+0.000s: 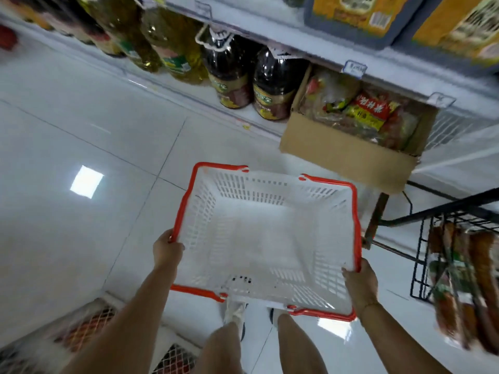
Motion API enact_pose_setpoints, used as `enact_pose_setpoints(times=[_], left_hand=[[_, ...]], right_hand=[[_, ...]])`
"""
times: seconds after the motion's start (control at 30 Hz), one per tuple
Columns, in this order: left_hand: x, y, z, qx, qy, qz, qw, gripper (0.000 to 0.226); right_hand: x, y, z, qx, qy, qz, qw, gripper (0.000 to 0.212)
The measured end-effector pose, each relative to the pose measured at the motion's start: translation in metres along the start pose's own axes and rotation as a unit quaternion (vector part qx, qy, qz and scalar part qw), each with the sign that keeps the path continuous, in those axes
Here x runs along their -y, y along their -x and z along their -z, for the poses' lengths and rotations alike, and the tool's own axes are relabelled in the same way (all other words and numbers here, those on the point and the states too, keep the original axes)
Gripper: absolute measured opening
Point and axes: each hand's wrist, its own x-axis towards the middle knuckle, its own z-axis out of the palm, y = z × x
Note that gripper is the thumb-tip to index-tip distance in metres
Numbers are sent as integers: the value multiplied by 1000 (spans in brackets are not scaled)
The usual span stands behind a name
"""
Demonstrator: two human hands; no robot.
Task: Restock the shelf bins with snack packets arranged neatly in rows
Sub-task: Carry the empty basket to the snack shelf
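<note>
I hold an empty white plastic basket [205,203] with an orange rim and folded handles above the floor in front of me. My left hand [166,248] grips its left rim and my right hand [360,282] grips its right rim near the front corner. Ahead and to the right, an open cardboard box [345,157] full of snack packets [370,112] sits under the shelf edge. Blue bins [348,31] with yellow packets stand on the shelf above.
Large oil bottles [229,76] line the bottom shelf at the left of the box. A black wire rack [421,255] with hanging sausages stands at the right. White mesh bins [89,322] sit at the lower left. The white tile floor [81,130] spreads to the left.
</note>
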Motion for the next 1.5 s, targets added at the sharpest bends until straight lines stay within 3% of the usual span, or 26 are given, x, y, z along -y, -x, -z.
enact_pose_setpoints(times=[0.2, 0.4, 0.77, 0.97, 1.17, 1.5], left_hand=[[-14, -2, 126, -60, 108, 52, 991, 41], [-28, -39, 252, -119, 229, 65, 964, 48], [-52, -132, 479, -144, 370, 116, 911, 53], [-65, -182, 563, -221, 420, 150, 867, 56], [-78, -246, 622, -280, 471, 205, 811, 58], [-111, -331, 730, -335, 534, 250, 735, 58]], right_hand=[[108, 71, -25, 16, 44, 102, 994, 26], [248, 140, -90, 45, 53, 196, 978, 21], [497, 289, -238, 119, 72, 308, 941, 33], [601, 340, -333, 160, 123, 345, 917, 33], [709, 382, -429, 185, 173, 423, 870, 33], [874, 464, -574, 250, 237, 481, 806, 26]])
